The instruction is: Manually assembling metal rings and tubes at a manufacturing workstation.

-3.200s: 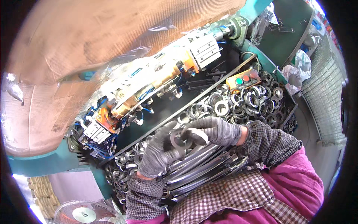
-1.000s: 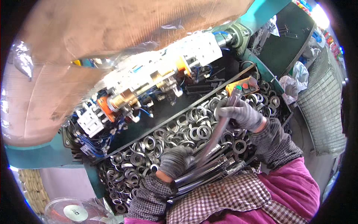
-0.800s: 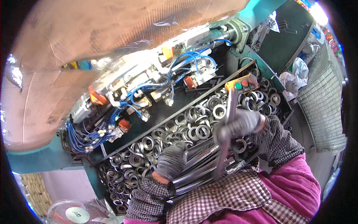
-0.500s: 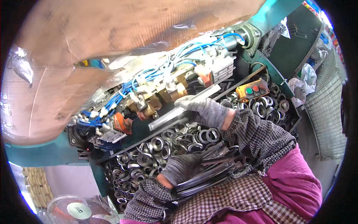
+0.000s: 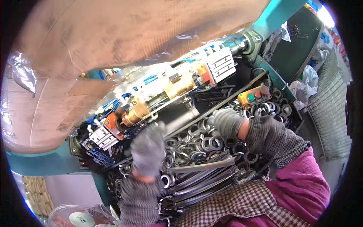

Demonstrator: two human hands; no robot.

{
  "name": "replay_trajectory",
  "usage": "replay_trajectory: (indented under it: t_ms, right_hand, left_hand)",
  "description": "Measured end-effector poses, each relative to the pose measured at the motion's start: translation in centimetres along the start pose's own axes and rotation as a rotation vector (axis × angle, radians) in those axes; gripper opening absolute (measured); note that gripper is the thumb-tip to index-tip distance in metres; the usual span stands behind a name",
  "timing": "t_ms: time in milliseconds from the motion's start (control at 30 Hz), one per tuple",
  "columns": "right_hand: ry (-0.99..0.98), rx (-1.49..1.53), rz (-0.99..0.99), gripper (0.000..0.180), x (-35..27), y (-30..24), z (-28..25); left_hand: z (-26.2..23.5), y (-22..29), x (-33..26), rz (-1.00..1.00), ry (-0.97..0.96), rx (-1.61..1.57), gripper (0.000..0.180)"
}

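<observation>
My left hand (image 5: 148, 152), in a grey knit glove, is smeared by motion over the left part of the metal rings (image 5: 185, 145). A blurred pale metal bar (image 5: 181, 120) extends from near its fingertips beneath the machine; whether the hand grips it cannot be made out. My right hand (image 5: 228, 123), gloved alike, hovers low over the rings with its fingers curled in; what they hold, if anything, is hidden. Several long metal strips (image 5: 204, 181) lie bundled in front of my checked apron. Beyond the hands, a thin rod (image 5: 166, 106) runs along the machine's brass-coloured clamps (image 5: 179, 86).
A yellow control box (image 5: 254, 97) with green and red buttons sits on the rings at the right. Large brown wrapped sheeting (image 5: 124, 34) covers the machine's far side. A fan (image 5: 81, 219) stands at the lower left, a wire mesh panel (image 5: 329, 109) at the right.
My right hand has left the pale metal strip it held at the machine and moved down right. My left hand has risen from the bundle toward the machine. The clamps have shifted or turned.
</observation>
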State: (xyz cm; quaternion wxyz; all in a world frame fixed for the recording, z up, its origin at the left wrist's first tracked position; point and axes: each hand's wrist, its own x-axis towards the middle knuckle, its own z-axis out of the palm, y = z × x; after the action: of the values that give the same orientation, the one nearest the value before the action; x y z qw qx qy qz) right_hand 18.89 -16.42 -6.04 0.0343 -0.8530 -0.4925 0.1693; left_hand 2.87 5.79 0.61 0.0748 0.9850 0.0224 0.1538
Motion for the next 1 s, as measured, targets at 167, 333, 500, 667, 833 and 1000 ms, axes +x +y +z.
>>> replay_trajectory:
  t_ms: [167, 333, 500, 667, 833, 1000]
  right_hand:
    - [0.087, -0.270, -0.093, 0.018, -0.6, -2.4, 1.1]
    - [0.534, 0.281, -0.013, 0.019, -2.8, 1.6, 3.9]
    - [0.558, 0.662, -0.126, 0.023, -3.3, -0.3, 1.0]
    - [0.285, 0.801, -0.212, 0.031, -2.8, -3.1, 1.4]
    - [0.263, 0.785, -0.185, 0.030, -4.3, -2.7, 1.9]
    - [0.138, 1.036, -0.098, 0.027, -4.9, -3.1, 1.3]
  left_hand:
    - [1.5, -5.7, 7.1, 0.144, 0.318, 0.146, 0.023]
    - [2.4, -1.1, 6.0, 0.026, 0.339, -0.200, 0.035]
    - [4.2, -3.8, -2.9, -0.065, -0.350, -0.347, 0.026]
    - [9.3, -6.2, -5.0, 0.005, -0.540, -0.391, 0.034]
    - [6.4, -5.0, -3.3, 0.265, -0.660, -0.130, 0.026]
    - [2.8, -2.7, -2.7, -0.003, -0.448, -0.413, 0.027]
